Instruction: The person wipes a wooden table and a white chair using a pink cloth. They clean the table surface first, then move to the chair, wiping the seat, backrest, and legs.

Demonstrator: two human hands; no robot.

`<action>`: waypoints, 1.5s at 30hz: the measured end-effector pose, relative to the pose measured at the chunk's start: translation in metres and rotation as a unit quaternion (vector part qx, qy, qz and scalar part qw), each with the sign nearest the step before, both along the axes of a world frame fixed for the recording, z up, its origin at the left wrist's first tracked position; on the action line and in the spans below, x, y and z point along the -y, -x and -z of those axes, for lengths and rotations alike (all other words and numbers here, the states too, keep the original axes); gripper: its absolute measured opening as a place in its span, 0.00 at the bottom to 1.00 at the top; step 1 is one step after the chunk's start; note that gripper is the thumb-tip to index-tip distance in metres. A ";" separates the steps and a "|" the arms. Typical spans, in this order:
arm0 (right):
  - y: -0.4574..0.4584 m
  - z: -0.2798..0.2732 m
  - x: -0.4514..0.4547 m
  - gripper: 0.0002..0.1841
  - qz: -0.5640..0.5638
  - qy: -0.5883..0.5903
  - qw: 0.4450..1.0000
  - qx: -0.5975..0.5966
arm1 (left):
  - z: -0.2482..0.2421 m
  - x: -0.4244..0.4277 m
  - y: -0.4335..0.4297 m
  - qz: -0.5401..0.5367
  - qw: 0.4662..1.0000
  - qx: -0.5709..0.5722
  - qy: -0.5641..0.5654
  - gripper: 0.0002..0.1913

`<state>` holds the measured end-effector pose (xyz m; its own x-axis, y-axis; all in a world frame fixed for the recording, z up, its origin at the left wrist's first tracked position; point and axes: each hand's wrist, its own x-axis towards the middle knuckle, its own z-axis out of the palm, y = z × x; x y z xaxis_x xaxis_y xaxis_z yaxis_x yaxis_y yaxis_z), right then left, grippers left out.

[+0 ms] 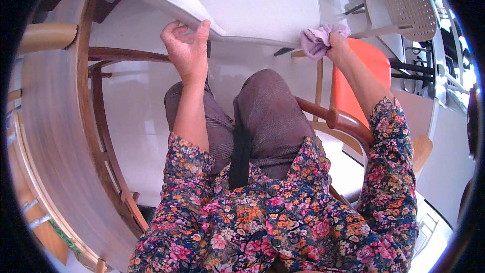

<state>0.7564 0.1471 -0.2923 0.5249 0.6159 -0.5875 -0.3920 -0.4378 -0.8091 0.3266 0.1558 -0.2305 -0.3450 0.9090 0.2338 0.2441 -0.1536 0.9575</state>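
Note:
A white upholstered chair fills the top middle of the head view, its seat edge facing me. My left hand is at the chair's lower left edge, thumb on top and the other fingers curled near the underside. Bunched in my right hand is a pinkish-purple cloth, which lies against the right front corner of the seat. The right fingers are partly hidden by the cloth.
A wooden table runs along the left. An orange chair and a perforated beige chair back stand on the right. A brown wooden armrest curves beside my right forearm. Glossy white floor shows below.

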 end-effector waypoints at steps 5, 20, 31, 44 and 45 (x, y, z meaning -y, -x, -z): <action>0.087 -0.089 -0.035 0.21 -0.193 -0.009 0.854 0.484 | 0.014 0.009 0.000 0.031 0.991 0.125 0.036 0.37; 0.165 -0.079 -0.012 0.16 -0.525 -0.387 0.228 0.723 | -0.045 0.004 -0.015 -0.001 0.994 0.085 -0.066 0.58; 0.047 -0.073 0.028 0.20 -0.560 -0.150 0.296 0.759 | -0.023 -0.019 -0.001 -0.013 0.991 0.126 -0.050 0.53; -0.006 0.003 -0.015 0.18 -0.037 0.059 0.996 -0.049 | -0.025 -0.021 -0.016 0.031 0.965 0.259 -0.029 0.49; 0.022 0.007 -0.017 0.18 -0.070 0.077 0.993 -0.054 | -0.023 -0.019 -0.012 0.033 0.965 0.258 -0.032 0.48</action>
